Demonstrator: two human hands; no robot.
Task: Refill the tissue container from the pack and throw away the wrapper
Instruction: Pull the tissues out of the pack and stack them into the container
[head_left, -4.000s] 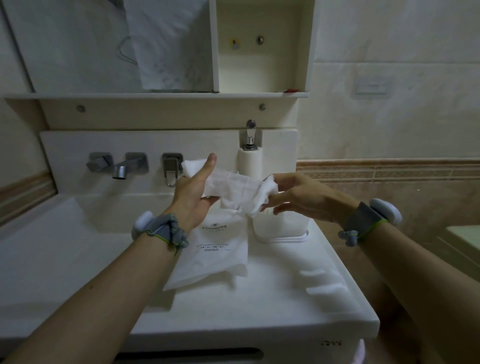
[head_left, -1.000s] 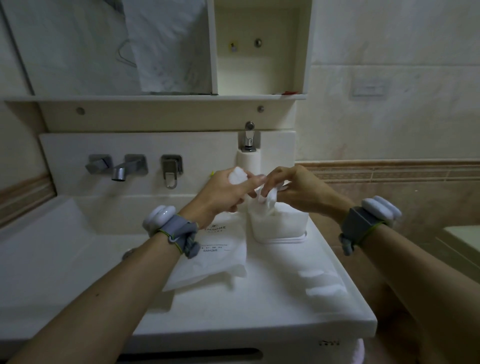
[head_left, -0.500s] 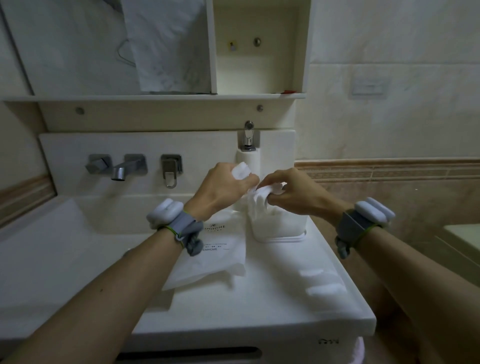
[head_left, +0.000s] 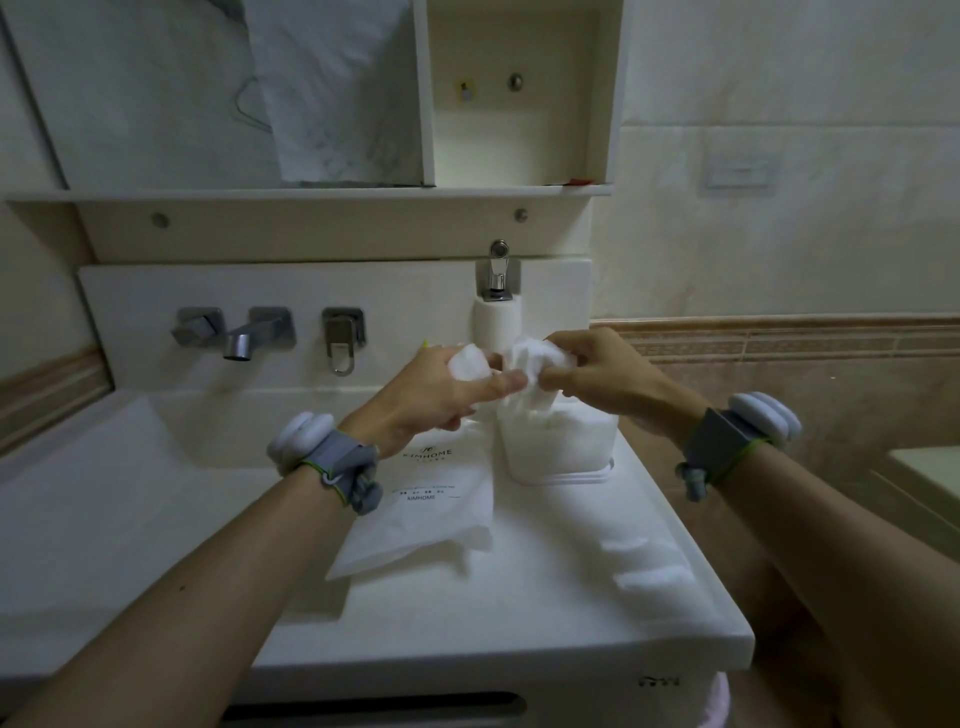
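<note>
A white open-topped tissue container (head_left: 558, 449) stands on the vanity counter at the back right, full of white tissues. My right hand (head_left: 602, 376) pinches a bunched tissue (head_left: 535, 356) that rises from the container's top. My left hand (head_left: 441, 397) is just left of it, curled around a small white wad (head_left: 467, 364), its fingers touching the same tissue. The white printed wrapper (head_left: 421, 517) lies flat on the counter under my left wrist, left of the container.
A sink basin (head_left: 156, 493) with a wall tap (head_left: 239, 338) lies to the left. A soap dispenser (head_left: 496, 312) stands behind the container. The counter's front edge (head_left: 519, 654) and right edge are near; a shelf (head_left: 311, 193) runs above.
Four seconds ago both hands held the tissue stack spread above the container. The stack now sits in the container and both hands have closed in on the top tissue, lifting it slightly.
</note>
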